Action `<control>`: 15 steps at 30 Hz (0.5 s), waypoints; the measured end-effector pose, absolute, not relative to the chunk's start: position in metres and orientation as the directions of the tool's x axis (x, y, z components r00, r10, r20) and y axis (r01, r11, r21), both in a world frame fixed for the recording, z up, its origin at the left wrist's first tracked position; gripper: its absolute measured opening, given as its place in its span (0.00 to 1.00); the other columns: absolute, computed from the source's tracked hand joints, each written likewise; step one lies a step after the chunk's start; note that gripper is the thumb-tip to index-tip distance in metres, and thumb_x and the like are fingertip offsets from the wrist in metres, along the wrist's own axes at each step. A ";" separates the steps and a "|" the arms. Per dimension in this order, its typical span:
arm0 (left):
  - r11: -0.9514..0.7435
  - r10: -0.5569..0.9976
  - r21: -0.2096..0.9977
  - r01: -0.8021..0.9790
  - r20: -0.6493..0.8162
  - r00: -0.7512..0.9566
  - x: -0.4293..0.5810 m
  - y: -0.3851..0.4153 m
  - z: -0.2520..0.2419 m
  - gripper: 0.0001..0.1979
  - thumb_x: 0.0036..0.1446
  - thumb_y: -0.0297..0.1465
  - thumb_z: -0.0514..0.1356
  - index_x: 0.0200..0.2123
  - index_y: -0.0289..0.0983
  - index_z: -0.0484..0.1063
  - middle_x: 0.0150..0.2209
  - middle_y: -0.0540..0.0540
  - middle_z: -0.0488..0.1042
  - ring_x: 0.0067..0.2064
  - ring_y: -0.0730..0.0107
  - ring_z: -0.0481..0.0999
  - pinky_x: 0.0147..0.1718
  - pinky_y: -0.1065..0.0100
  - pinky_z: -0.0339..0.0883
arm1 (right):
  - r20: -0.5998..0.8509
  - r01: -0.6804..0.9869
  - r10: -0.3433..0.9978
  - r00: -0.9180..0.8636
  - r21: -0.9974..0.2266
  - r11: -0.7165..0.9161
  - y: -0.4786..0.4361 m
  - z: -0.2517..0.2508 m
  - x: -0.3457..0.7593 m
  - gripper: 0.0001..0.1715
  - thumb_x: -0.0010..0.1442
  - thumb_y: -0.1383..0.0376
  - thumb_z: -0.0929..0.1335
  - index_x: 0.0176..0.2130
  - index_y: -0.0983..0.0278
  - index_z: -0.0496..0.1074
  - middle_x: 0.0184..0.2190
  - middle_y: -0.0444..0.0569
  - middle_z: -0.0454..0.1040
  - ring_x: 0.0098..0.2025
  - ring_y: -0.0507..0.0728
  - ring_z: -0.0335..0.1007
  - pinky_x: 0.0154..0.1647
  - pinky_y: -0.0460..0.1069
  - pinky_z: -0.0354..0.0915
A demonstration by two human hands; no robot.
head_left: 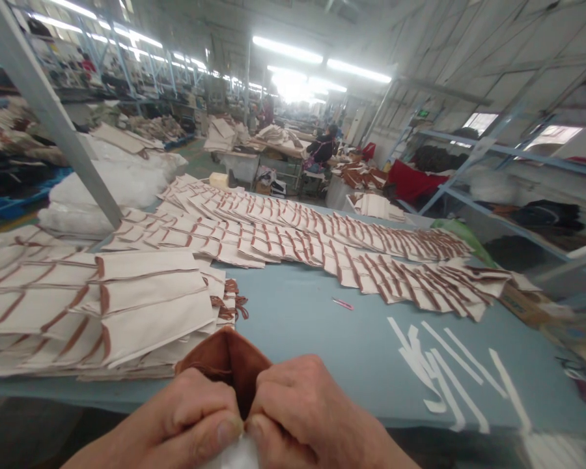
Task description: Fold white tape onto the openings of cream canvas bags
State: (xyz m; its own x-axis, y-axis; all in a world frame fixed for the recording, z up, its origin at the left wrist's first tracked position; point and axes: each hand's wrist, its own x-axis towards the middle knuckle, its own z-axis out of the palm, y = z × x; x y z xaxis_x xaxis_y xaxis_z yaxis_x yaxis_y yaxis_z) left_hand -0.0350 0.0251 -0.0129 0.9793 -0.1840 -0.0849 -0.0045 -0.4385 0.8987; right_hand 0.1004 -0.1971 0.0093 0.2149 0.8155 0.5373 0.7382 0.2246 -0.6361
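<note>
Close to the camera at the table's front edge, a brown suede-like piece (229, 355) stands folded open like a pocket. My left hand (190, 417) pinches its near edge from the left, thumb and fingers pressed together. My right hand (307, 413) pinches the same edge from the right, the two thumbs almost touching. Something white (237, 453) shows just below the thumbs; its kind cannot be made out. Left of my hands lies a stack of cream fabric pieces with brown trim (156, 299), brown straps (232, 303) sticking out at its side.
Overlapping rows of cream panels with brown edging (283, 241) cover the far side of the blue table (293, 332). White strips (444, 365) lie at right, a small pink tool (342, 303) mid-table. A metal post (63, 124) rises at left. Further back, a person (322, 146) sits.
</note>
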 end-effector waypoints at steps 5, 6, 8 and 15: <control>-0.364 -0.203 0.924 0.117 -0.201 0.958 -0.019 0.020 0.003 0.35 0.74 0.65 0.50 0.29 0.42 0.65 0.31 0.52 0.65 0.35 0.66 0.62 0.34 0.74 0.63 | 0.528 0.615 0.781 0.334 -0.750 0.244 -0.195 0.020 0.103 0.20 0.77 0.64 0.65 0.32 0.56 0.58 0.25 0.39 0.66 0.26 0.51 0.61 0.32 0.47 0.59; -0.362 -0.195 0.924 0.122 -0.203 0.960 -0.018 0.020 0.005 0.35 0.73 0.65 0.51 0.29 0.41 0.66 0.31 0.52 0.65 0.35 0.66 0.62 0.34 0.74 0.63 | 0.513 0.570 0.774 0.372 -0.784 0.246 -0.194 0.023 0.103 0.21 0.79 0.62 0.66 0.32 0.57 0.60 0.25 0.38 0.66 0.27 0.51 0.61 0.33 0.47 0.59; -0.374 -0.163 0.919 0.126 -0.199 0.966 -0.018 0.021 0.007 0.34 0.74 0.64 0.52 0.29 0.41 0.67 0.30 0.53 0.64 0.33 0.67 0.61 0.32 0.74 0.62 | 0.481 0.485 0.764 0.430 -0.837 0.254 -0.192 0.027 0.103 0.25 0.81 0.58 0.67 0.31 0.58 0.63 0.25 0.38 0.65 0.27 0.51 0.61 0.33 0.46 0.60; -0.622 -0.151 0.729 -0.284 0.244 0.958 -0.044 0.020 -0.025 0.29 0.80 0.49 0.56 0.25 0.42 0.70 0.23 0.55 0.64 0.26 0.70 0.63 0.29 0.71 0.60 | 0.557 0.554 0.765 0.324 -0.767 0.324 -0.189 0.014 0.091 0.32 0.86 0.50 0.62 0.30 0.58 0.59 0.24 0.38 0.64 0.26 0.51 0.61 0.31 0.47 0.58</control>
